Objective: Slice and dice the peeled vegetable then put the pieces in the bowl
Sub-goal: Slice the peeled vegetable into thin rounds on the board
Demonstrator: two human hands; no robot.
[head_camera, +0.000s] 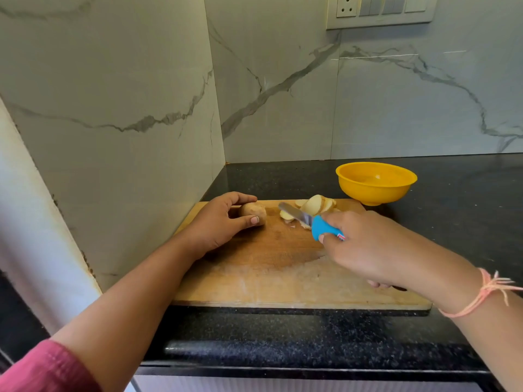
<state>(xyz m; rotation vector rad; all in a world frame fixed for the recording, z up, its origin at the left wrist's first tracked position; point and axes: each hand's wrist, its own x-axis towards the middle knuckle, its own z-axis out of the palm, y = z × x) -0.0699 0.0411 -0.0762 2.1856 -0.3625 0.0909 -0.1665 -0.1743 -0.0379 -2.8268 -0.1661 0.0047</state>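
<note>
A wooden cutting board point(268, 273) lies on the black counter. My left hand point(218, 222) grips the uncut end of a potato point(254, 212) at the board's far left, fingers and thumb curled round it. Several pale potato slices point(315, 205) lie in a leaning pile at the board's far edge, to the right of the potato. My right hand point(365, 244) holds a knife by its blue handle point(324, 228); the blade point(294, 213) points left over the slices, between the pile and the potato. A yellow bowl point(376, 182) stands empty behind the board's right corner.
Marble-patterned walls meet in a corner just behind and left of the board. The black granite counter point(467, 210) extends to the right. A socket and switch panel point(382, 9) sits high on the back wall. The counter's front edge runs below the board.
</note>
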